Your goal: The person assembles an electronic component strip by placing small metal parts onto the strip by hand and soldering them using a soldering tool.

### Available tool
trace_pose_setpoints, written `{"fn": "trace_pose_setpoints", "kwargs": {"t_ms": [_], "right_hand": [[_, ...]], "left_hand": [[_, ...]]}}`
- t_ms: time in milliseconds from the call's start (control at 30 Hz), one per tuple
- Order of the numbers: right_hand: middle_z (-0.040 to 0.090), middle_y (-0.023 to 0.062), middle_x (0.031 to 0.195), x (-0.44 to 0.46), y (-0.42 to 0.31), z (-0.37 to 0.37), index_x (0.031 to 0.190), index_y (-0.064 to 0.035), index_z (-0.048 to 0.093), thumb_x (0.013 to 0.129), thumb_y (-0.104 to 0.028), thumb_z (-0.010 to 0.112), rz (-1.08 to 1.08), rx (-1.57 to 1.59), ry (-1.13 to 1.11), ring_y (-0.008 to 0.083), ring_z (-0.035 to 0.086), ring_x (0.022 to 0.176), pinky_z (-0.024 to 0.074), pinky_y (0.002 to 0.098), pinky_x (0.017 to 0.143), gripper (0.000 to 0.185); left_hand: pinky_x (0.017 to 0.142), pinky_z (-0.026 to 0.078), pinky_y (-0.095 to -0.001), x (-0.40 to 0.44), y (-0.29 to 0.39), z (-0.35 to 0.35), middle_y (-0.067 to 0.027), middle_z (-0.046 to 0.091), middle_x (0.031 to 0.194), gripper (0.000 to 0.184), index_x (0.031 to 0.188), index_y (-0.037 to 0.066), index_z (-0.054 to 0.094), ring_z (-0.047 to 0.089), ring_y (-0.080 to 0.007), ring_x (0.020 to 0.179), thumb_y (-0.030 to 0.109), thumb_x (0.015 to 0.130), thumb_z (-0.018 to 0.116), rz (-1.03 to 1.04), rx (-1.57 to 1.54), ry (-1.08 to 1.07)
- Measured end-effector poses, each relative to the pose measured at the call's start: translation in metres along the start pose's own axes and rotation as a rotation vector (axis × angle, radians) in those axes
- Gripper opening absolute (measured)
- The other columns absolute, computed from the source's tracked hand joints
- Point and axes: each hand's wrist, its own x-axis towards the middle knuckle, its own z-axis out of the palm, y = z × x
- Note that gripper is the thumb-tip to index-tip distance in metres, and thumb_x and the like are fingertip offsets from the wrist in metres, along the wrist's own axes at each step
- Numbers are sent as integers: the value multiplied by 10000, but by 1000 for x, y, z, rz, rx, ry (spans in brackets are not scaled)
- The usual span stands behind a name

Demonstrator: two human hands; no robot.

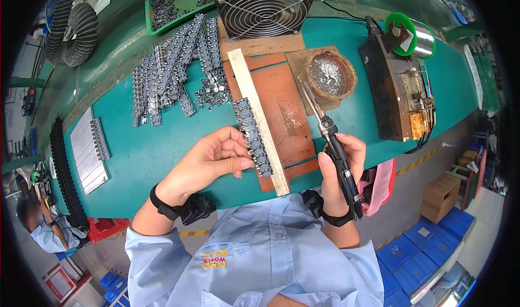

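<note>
My left hand (214,154) is curled, with its thumb and fingertips at the left edge of a strip of small circuit boards (252,136). That strip lies along a pale wooden bar (259,120), which crosses a reddish-brown board (287,112). In my right hand (342,163) is a soldering iron (336,144) with a dark handle. Its metal tip points up and left, beside a round bowl (330,75) with silvery solder bits inside. The tip is apart from the strip.
Several more board strips (168,71) and loose small parts (214,93) lie at the back left. A green tray (176,6) and a fan (265,11) stand behind. On the right is a dark box (387,85) with a solder spool (414,39). Another person (49,225) sits far left.
</note>
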Motion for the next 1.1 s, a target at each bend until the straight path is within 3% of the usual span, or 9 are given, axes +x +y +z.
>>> {"fn": "trace_pose_setpoints", "kwargs": {"t_ms": [533,667,767,900,1100], "right_hand": [[463,36,844,1,-3,1,1070,-37,428,755,-84,601,-4,14,-1,88,439,736,374,215,682,363],[460,37,853,0,-2,0,1069,-36,429,753,-79,603,5,28,-8,89,439,741,373,215,690,364],[484,54,870,1,-1,-2,1054,-19,435,735,-3,647,-17,59,-25,95,481,754,397,217,690,383],[479,55,865,1,-2,-3,1056,-18,429,736,3,642,-62,32,-48,92,473,737,392,216,672,385],[461,53,866,-3,2,-4,1063,-18,421,739,8,634,-36,92,-83,90,442,718,372,213,663,388]], "left_hand": [[649,459,-222,-1,0,6,-30,561,846,230,983,38,458,555,-97,798,9,802,596,33,-87,31],[638,455,-214,0,-4,6,-29,571,834,168,945,34,479,557,-95,751,42,819,588,37,-82,59],[619,449,-205,1,-5,-1,-25,585,807,98,890,35,514,549,-84,684,99,843,572,-62,69,-66],[608,443,-215,0,0,2,-55,599,778,146,823,31,538,546,-95,639,171,854,562,-80,141,-74],[611,433,-213,-10,-9,16,-49,591,768,154,820,28,538,538,-93,638,176,858,555,-43,3,59]]}}
